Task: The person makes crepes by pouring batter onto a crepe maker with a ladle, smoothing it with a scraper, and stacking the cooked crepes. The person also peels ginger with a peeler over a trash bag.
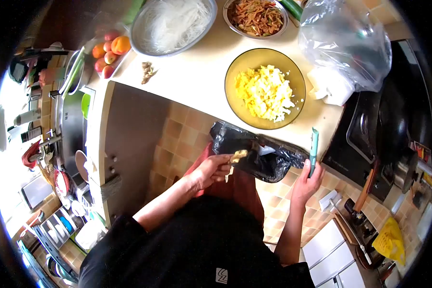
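Note:
My left hand (211, 172) is closed around a knobbly piece of ginger (239, 156), pale yellow where it sticks out past the fingertips. Just beyond it is a bin (273, 175) lined with a black plastic bag, below the counter's edge. My right hand (307, 183) grips a slim teal tool (314, 146), held upright at the bin's right end; whether it is a peeler or a small knife I cannot tell. Another small brown piece of ginger (148, 72) lies on the counter.
On the counter (192, 84) stand an amber glass bowl (235, 108) of chopped egg, a bowl of noodles (175, 24), a bowl of shredded carrot (257, 17) and fruit (109, 50). A clear plastic bag (345, 43) lies beside the black stove (365, 129) at right.

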Demonstrator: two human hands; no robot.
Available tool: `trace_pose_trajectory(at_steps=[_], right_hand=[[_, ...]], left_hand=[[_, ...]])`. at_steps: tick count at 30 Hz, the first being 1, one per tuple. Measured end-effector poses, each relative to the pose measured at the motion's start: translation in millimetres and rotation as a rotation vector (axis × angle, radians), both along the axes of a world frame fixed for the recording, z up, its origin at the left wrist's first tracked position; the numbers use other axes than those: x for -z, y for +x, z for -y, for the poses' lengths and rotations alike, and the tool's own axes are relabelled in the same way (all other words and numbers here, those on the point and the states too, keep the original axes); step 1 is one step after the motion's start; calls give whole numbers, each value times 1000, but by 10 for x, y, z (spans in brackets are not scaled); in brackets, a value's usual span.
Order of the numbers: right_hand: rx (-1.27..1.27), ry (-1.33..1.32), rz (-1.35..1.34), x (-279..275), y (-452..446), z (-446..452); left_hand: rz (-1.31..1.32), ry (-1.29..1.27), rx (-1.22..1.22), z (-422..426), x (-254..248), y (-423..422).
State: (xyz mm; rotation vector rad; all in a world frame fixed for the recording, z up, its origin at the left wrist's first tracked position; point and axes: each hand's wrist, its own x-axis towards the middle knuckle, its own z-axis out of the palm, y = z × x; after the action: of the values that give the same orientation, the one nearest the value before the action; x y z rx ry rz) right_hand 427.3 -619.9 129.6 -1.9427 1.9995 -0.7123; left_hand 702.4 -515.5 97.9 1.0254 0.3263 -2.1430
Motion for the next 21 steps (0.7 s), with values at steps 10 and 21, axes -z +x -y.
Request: trace_pose_trajectory(at_steps=[10, 21], right_hand=[[-91, 17, -154, 298, 187, 679], [-601, -133, -42, -537, 1469, 1308]], left_hand=[[-1, 54, 35, 180, 90, -99], [-13, 55, -23, 149, 187, -7]])
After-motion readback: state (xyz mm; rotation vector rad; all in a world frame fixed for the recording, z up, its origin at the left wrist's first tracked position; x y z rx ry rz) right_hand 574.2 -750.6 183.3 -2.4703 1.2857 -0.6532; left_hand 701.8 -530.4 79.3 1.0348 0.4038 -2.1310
